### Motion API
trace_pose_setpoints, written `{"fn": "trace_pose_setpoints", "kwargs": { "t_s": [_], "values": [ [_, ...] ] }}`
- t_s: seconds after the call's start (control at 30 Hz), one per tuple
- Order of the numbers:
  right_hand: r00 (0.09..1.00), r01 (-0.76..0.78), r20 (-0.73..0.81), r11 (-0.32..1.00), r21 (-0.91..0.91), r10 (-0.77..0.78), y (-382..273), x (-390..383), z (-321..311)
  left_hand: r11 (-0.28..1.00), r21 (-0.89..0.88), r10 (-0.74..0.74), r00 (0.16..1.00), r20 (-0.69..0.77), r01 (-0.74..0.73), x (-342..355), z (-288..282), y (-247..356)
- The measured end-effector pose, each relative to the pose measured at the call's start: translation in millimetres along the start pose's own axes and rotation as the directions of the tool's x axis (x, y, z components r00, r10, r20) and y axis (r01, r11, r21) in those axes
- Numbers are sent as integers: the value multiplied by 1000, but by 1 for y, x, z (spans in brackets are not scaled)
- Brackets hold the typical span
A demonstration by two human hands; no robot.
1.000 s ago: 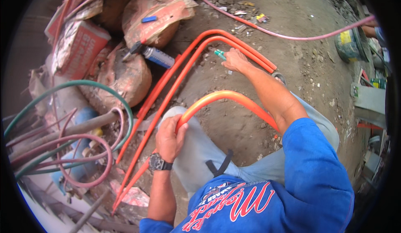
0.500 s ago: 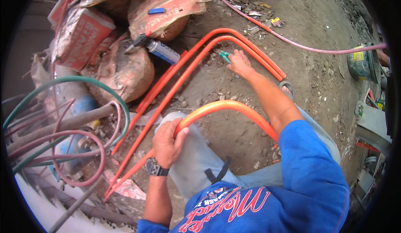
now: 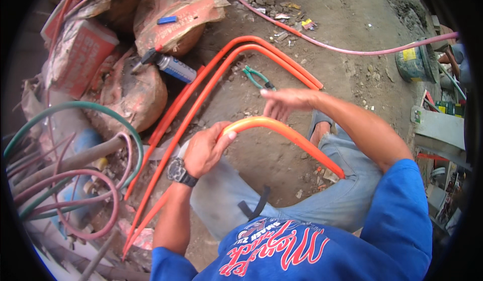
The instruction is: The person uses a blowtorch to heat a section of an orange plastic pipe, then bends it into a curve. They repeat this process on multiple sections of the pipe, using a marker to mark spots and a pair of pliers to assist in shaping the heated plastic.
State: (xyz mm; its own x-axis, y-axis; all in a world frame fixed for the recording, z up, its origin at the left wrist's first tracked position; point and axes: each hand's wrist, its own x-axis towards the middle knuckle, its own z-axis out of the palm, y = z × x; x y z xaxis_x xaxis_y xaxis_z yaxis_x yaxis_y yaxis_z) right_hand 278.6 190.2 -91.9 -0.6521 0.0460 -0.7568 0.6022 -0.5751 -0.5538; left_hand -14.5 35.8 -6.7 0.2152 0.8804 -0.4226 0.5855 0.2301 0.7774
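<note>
A bent orange pipe (image 3: pixel 302 142) arches over my lap, its right end against my jeans near the knee. My left hand (image 3: pixel 205 151), with a watch on the wrist, is wrapped round it near the bend. Just above the arch hovers my right hand (image 3: pixel 291 101), empty, fingers stretched out. Beyond its fingertips, green-handled pliers (image 3: pixel 257 77) lie on the dirt, handles spread. Two more bent orange pipes, a nearer one (image 3: pixel 197 100) and a farther one (image 3: pixel 221 53), lie side by side on the ground ahead.
A torch on a gas canister (image 3: pixel 177 69) leans by dusty sacks (image 3: pixel 173 15) at the far left, with a small blue object (image 3: pixel 167 20) on top. Coiled hoses (image 3: pixel 111 203) fill the left. A pink hose (image 3: pixel 347 52) crosses the back toward a dark bucket (image 3: pixel 415 65); a person is partly visible there.
My right hand has let go of the pliers and drawn back toward the pipe on my lap. The held pipe has shifted slightly up and right; my left hand still grips it.
</note>
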Motion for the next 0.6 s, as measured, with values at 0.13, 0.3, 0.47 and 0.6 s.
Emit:
{"fn": "trace_pose_setpoints", "kwargs": {
  "t_s": [0.13,0.3,0.47,0.6],
  "values": [
    [999,-31,-12,986,163,33,-5,-58,64,1000,2,30,999,36,-30,9,-2,2],
    [957,96,-284,989,110,-61,-17,-58,94,996,92,28,995,-101,-18,5,-2,-2],
    [940,152,-317,986,65,-124,-51,-52,99,990,134,73,981,-178,-50,9,-33,-2],
    [923,245,-304,970,-4,-234,-70,-53,96,996,66,66,973,-221,-53,6,-48,-2]
  ]
}}
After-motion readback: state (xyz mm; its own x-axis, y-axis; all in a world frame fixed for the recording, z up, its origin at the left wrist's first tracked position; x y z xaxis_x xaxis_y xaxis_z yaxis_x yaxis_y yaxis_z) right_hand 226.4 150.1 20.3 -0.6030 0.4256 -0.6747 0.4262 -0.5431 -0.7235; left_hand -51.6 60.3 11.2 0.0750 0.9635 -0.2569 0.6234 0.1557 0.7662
